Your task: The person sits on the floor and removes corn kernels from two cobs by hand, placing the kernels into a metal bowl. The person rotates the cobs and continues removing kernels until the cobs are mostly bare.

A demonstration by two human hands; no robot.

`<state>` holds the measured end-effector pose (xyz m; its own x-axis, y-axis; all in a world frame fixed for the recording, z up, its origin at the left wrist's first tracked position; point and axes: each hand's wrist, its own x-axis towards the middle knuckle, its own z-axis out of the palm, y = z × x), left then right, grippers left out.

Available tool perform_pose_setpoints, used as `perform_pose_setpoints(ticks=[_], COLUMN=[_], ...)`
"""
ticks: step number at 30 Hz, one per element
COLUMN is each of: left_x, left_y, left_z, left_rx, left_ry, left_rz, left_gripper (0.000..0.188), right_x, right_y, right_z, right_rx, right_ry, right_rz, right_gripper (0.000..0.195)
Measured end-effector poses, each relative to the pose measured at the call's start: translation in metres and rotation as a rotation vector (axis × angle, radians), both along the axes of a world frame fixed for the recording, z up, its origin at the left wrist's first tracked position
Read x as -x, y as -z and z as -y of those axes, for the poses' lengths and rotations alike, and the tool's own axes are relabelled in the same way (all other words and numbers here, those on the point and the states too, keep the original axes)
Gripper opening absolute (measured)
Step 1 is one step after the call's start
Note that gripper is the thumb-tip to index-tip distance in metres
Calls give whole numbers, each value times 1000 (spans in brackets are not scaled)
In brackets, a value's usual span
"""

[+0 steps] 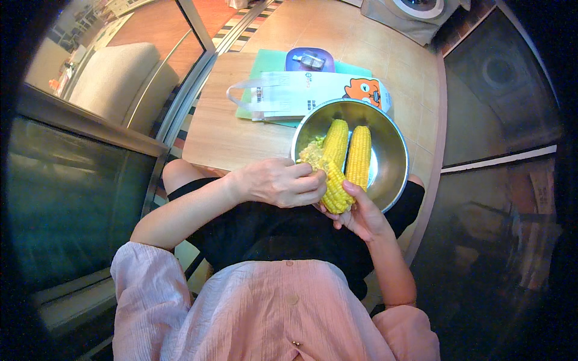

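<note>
My right hand [365, 212] grips the lower end of a yellow corn cob [336, 192], which is tilted over the near rim of a steel bowl [393, 171]. Across its upper part lies my left hand [293, 182], fingers curled against the kernels; what the fingertips pinch is hidden. Inside the bowl two more corn cobs, one on the left [336, 135] and one on the right [360, 153], lean side by side. Loose kernels and pale bits [312, 152] are heaped at the bowl's left side, just beyond my left fingers.
Behind the bowl, a white bag with printing [289, 94] and a purple container [329, 58] lie on a green mat [259, 63] on a wooden table [226, 135]. Sliding glass doors stand at the left, dark glossy panels [492, 104] at the right.
</note>
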<state>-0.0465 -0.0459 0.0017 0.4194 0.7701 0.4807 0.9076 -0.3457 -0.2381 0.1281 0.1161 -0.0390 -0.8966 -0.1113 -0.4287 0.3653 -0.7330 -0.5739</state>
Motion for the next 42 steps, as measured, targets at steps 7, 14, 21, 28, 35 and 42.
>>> perform_pose_setpoints(ticks=[7,14,21,28,35,42], left_x=[4,-22,-23,-26,-23,-34], left_y=[4,32,49,16,19,17], left_z=[1,-10,-22,-27,-27,-25], left_rx=[88,293,222,172,175,111], left_ry=[-80,-393,-644,-363,-322,-417], left_rz=[15,1044,1480,1345,1263,976], left_gripper=[26,15,16,17,13,18], right_x=[0,5,2,0,-2,-2], right_y=[-3,-7,2,-6,-7,0], right_z=[1,13,-3,-4,-7,-8], right_rx=[-248,-598,-310,-292,-411,-264], right_ry=[13,204,272,232,136,145], right_rz=[69,62,65,31,3,24], right_gripper=[49,47,47,45,49,50])
